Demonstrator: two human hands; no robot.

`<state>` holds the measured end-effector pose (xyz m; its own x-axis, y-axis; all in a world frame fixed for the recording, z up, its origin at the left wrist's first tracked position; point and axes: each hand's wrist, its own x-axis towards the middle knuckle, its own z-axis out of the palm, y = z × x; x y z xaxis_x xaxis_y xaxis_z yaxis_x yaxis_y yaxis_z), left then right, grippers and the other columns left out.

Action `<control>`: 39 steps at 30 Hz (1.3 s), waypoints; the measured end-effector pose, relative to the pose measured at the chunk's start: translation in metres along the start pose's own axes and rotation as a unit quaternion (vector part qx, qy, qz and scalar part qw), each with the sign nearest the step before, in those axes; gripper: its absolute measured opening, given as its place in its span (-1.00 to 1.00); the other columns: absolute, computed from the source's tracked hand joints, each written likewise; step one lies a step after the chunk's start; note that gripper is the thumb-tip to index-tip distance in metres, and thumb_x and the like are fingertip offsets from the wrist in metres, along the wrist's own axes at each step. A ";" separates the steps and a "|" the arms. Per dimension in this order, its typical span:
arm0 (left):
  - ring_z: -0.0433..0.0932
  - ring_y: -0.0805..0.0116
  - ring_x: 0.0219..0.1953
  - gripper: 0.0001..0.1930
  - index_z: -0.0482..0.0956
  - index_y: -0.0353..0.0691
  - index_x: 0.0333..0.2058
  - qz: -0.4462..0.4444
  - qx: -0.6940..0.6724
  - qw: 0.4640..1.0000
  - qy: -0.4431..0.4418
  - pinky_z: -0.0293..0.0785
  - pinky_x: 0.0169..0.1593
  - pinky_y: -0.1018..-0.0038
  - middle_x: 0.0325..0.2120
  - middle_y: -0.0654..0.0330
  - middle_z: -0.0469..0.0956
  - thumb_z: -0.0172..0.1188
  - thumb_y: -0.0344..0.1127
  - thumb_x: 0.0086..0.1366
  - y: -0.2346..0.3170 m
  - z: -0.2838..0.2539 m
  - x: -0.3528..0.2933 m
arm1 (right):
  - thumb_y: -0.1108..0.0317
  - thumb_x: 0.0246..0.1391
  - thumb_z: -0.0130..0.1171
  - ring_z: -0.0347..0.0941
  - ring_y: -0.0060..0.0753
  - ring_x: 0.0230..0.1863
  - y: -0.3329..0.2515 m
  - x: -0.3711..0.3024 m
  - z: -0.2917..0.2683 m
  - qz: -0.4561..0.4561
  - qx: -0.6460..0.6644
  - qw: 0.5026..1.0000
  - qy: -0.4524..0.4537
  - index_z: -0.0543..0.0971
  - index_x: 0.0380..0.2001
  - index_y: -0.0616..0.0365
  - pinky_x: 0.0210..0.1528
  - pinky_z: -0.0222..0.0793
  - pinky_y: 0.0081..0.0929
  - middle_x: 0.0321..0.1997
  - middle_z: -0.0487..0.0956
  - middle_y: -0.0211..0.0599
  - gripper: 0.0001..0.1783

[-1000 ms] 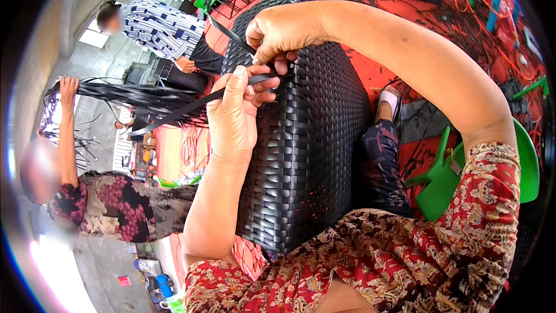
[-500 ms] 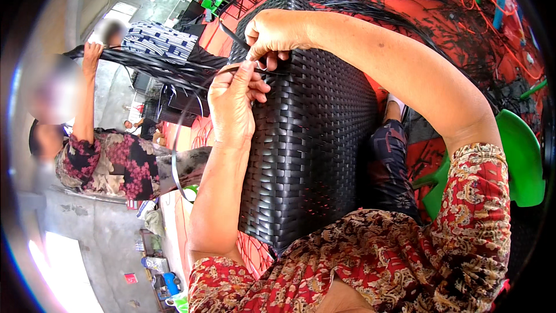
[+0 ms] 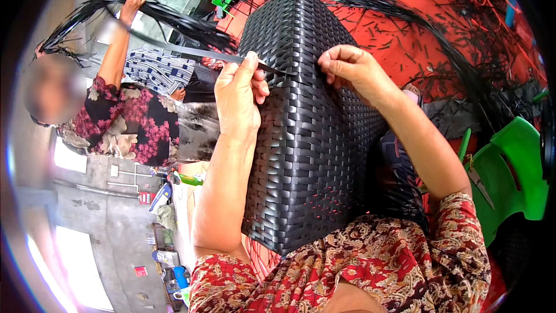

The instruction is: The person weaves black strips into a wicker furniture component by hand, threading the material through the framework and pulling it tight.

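A black woven basket-like piece point(image 3: 301, 133) of flat plastic strips stands before me, one corner edge facing me. My left hand point(image 3: 238, 95) is at its left side, thumb and finger pinched on a long black strip point(image 3: 202, 53). One end of the strip runs into the weave at the corner edge; the rest trails up and left. Over the right face, apart from the strip, my right hand point(image 3: 353, 69) is closed with fingertips together. Whether anything small is between them cannot be seen.
At left a person in a floral top point(image 3: 136, 119) holds up a bundle of black strips point(image 3: 168, 17); another in a patterned shirt stands behind. A green chair point(image 3: 509, 168) at right bears scissors point(image 3: 480, 188). More strips point(image 3: 399, 11) and scraps lie on the red floor point(image 3: 370, 29).
My right hand has left the strip beside my left hand and moved right and down. The left hand keeps its pinch. The person at left has raised the strip bundle and shifted right.
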<state>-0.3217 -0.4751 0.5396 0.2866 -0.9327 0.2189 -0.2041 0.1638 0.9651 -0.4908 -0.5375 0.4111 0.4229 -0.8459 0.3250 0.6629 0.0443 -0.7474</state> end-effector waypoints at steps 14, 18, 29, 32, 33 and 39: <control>0.50 0.31 -0.32 -0.81 0.38 -0.33 -0.21 0.056 -0.073 0.990 -0.107 0.47 -0.19 0.44 -0.31 0.11 0.47 0.09 -0.38 0.24 0.014 -0.028 -0.033 | 0.50 -0.05 0.21 0.27 -0.62 -0.29 0.020 -0.051 0.059 -0.194 -0.162 0.965 0.071 0.55 -0.23 0.13 -0.21 0.24 -0.67 -0.23 0.40 -0.46 -0.76; 0.54 0.29 -0.29 -0.81 0.41 -0.37 -0.17 0.065 -0.119 0.988 -0.079 0.52 -0.15 0.45 -0.29 0.06 0.50 0.08 -0.49 0.23 0.017 -0.033 -0.020 | 0.52 -0.01 0.15 0.29 -0.60 -0.26 0.015 -0.047 0.055 -0.193 -0.186 0.960 0.076 0.55 -0.23 0.15 -0.17 0.25 -0.66 -0.21 0.41 -0.43 -0.78; 0.55 0.46 -0.37 -0.62 0.56 -0.32 -0.39 0.067 0.168 0.968 -0.174 0.46 -0.25 0.56 -0.47 0.19 0.58 0.07 -0.05 0.28 0.016 -0.070 -0.004 | 0.62 -0.01 0.07 0.36 -0.51 -0.18 0.010 -0.047 0.062 -0.256 -0.315 0.910 0.088 0.52 -0.21 0.17 -0.10 0.29 -0.61 -0.20 0.44 -0.33 -0.75; 0.51 0.48 -0.26 -0.59 0.58 -0.32 -0.30 0.102 0.159 0.966 -0.179 0.39 -0.15 0.52 -0.37 0.22 0.60 0.02 -0.01 0.30 -0.003 -0.065 -0.003 | 0.61 0.01 0.08 0.37 -0.50 -0.21 0.007 -0.046 0.056 -0.269 -0.338 0.898 0.080 0.52 -0.20 0.17 -0.13 0.30 -0.61 -0.19 0.43 -0.32 -0.75; 0.49 0.49 -0.24 -0.57 0.58 -0.31 -0.27 0.118 0.163 0.961 -0.189 0.36 -0.14 0.52 -0.35 0.24 0.61 0.00 0.00 0.31 -0.009 -0.064 -0.003 | 0.60 0.01 0.09 0.37 -0.50 -0.21 0.007 -0.048 0.055 -0.272 -0.341 0.897 0.075 0.52 -0.19 0.17 -0.13 0.30 -0.61 -0.19 0.43 -0.32 -0.75; 0.49 0.51 -0.30 -0.58 0.58 -0.33 -0.32 0.113 0.116 0.960 -0.227 0.37 -0.17 0.55 -0.39 0.22 0.61 -0.03 -0.02 0.33 -0.028 -0.059 0.002 | 0.53 0.01 0.15 0.40 -0.47 -0.23 -0.001 -0.055 0.057 -0.251 -0.437 0.862 0.058 0.49 -0.17 0.23 -0.16 0.34 -0.58 -0.21 0.42 -0.28 -0.75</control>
<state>-0.2601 -0.4622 0.5211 -0.2161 -0.9344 0.2830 -0.4316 0.3515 0.8308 -0.4795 -0.4609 0.4273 0.1204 -0.6907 0.7131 0.0042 -0.7179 -0.6961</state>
